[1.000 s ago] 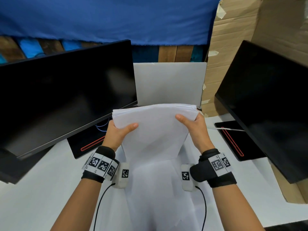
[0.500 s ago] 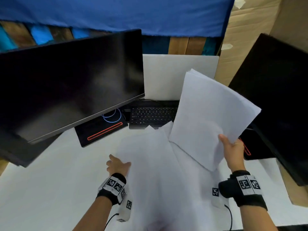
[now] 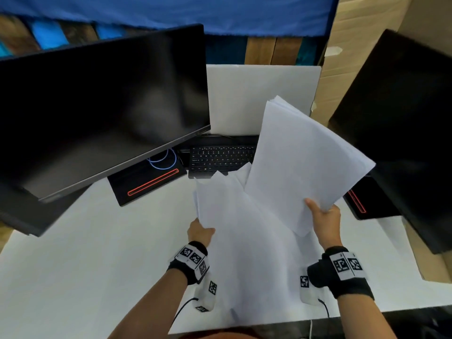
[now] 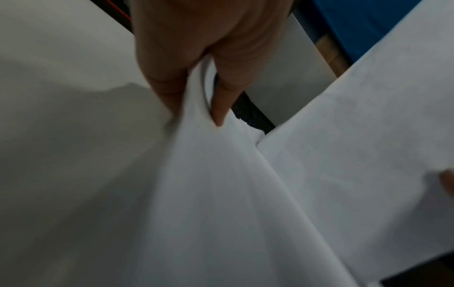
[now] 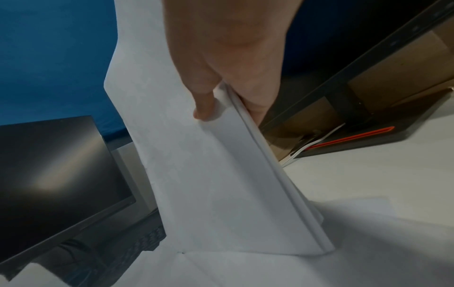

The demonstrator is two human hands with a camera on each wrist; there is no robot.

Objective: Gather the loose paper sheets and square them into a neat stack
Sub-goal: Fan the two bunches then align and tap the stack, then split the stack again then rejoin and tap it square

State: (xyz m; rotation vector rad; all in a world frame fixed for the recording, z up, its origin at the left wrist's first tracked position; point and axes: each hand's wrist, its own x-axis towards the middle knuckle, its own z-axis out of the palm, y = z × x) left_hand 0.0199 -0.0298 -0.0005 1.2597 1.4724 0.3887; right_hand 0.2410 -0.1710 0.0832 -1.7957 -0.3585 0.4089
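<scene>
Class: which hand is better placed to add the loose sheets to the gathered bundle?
Left hand: it pinches the loose white sheets beside the white paper bundle that the right hand holds raised.

The paper sheets (image 3: 303, 162) are plain white, as are the table (image 3: 73, 277) and the upright board (image 3: 256, 94). Both monitors (image 3: 97, 106) are black, their bases (image 3: 146, 182) black with a red outlined slot. The keyboard (image 3: 220, 157) is black. The cloth (image 3: 244, 13) is blue, the cardboard (image 3: 362, 45) tan. Black wristbands (image 3: 193, 263) carry black-and-white square markers.

White desk (image 3: 73, 277), two dark monitors (image 3: 102, 106) — blue cloth (image 3: 220, 13), cardboard (image 3: 367, 40) behind
</scene>
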